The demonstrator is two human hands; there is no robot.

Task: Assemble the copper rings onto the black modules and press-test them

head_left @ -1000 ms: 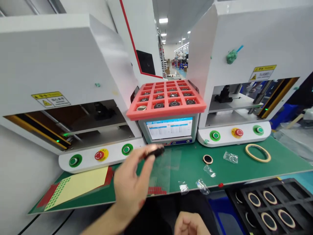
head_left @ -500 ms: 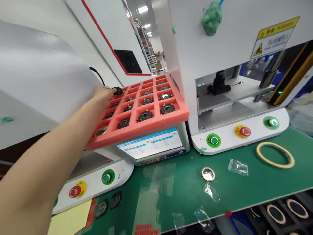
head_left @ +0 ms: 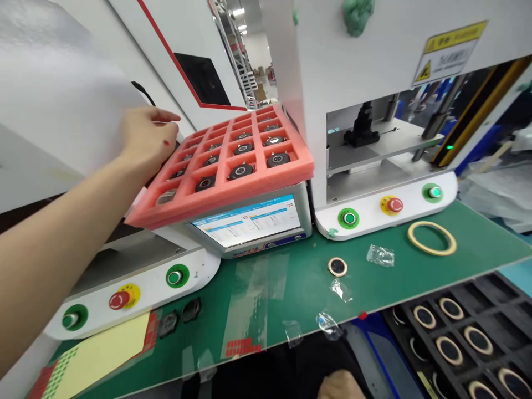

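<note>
My left hand (head_left: 152,136) is just beyond the left edge of the pink foam tray (head_left: 233,185), its fingers stretched out and nothing visible in them. The tray rests on top of a monitor (head_left: 249,221). Black round parts (head_left: 241,170) sit in many of its square cells, and some cells at the back left look bare. Part of my right hand (head_left: 341,385) shows at the bottom edge, low in front of the table; its fingers are hidden. Nearest to it on the table lie clear plastic scraps (head_left: 328,326) and a round part with a copper-coloured rim (head_left: 337,267).
White machines with green and red buttons stand left (head_left: 120,300) and right (head_left: 392,205). A tape roll (head_left: 432,238) lies on the green table (head_left: 291,282). Below right, a black tray (head_left: 432,354) holds several rimmed discs. Two dark parts (head_left: 168,324) lie beside a yellow sheet (head_left: 103,349).
My left hand has drawn back left from the tray and opened; the black round part it held is no longer in its fingers. My right hand has come into view at the bottom.
</note>
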